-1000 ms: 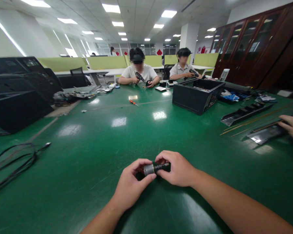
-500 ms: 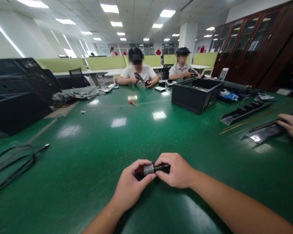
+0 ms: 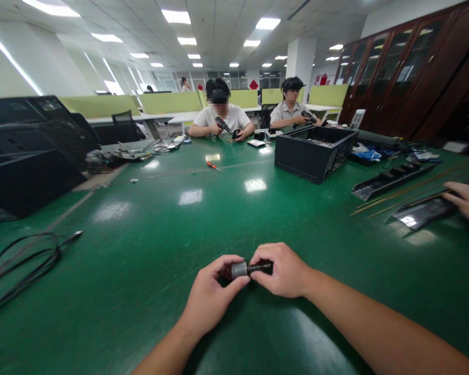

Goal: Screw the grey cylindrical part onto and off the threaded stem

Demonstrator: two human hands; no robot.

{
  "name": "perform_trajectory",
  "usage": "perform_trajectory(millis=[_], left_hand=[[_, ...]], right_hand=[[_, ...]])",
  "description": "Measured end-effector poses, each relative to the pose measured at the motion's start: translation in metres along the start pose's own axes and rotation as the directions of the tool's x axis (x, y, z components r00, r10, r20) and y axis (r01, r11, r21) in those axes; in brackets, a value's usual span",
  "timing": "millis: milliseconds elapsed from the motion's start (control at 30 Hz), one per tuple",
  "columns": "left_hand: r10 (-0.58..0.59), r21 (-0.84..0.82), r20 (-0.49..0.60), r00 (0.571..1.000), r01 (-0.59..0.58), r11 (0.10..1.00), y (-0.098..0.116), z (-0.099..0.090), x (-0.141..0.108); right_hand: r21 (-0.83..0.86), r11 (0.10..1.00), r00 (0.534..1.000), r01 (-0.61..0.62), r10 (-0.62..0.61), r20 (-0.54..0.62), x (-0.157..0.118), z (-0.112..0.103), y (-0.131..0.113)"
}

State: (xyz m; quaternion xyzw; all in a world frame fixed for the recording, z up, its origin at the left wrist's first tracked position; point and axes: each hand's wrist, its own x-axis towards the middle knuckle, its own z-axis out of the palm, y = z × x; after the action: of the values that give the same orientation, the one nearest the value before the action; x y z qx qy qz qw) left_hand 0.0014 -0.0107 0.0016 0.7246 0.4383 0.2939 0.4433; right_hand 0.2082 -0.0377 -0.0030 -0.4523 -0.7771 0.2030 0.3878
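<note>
Just above the green table, in the lower middle of the head view, is a small grey metal motor [image 3: 239,269] with a dark ridged shaft [image 3: 257,267] that points right. My left hand [image 3: 214,291] is closed round the motor's body, thumb below and fingers above; its left end is partly hidden and looks reddish. From the other side my right hand [image 3: 283,271] pinches the shaft close to the body, with its thumb and fingertips around it. The shaft's far end shows inside the curl of my right hand.
A black computer case [image 3: 315,156] stands ahead right, metal strips [image 3: 394,179] and thin rods beside it. An orange screwdriver [image 3: 211,165] lies ahead, black cables [image 3: 42,260] at left. Two people across hold power drills; another person's hand [image 3: 467,200] is at right.
Both hands still hold the motor in nearly the same place. The right hand has shifted up very slightly, and a little more of the shaft shows.
</note>
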Motion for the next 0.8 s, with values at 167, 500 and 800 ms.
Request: perform_trajectory(millis=[167,500,800], left_hand=[[-0.007,0.006,-0.003,1.000,0.007,1.000,0.0007,0.0009,0.0003],[-0.012,0.019,-0.008,1.000,0.012,1.000,0.0015,0.0006,-0.0007],[-0.009,0.009,-0.011,1.000,0.009,1.000,-0.0020,0.0004,-0.0003]], right_hand=[[-0.010,1.000,1.000,0.014,-0.014,-0.004,-0.0002,-0.0005,0.0008],[-0.003,1.000,1.000,0.030,-0.030,-0.003,-0.0008,-0.0015,0.0001],[-0.017,0.999,0.999,0.042,-0.042,0.003,-0.0006,-0.0037,0.0003]])
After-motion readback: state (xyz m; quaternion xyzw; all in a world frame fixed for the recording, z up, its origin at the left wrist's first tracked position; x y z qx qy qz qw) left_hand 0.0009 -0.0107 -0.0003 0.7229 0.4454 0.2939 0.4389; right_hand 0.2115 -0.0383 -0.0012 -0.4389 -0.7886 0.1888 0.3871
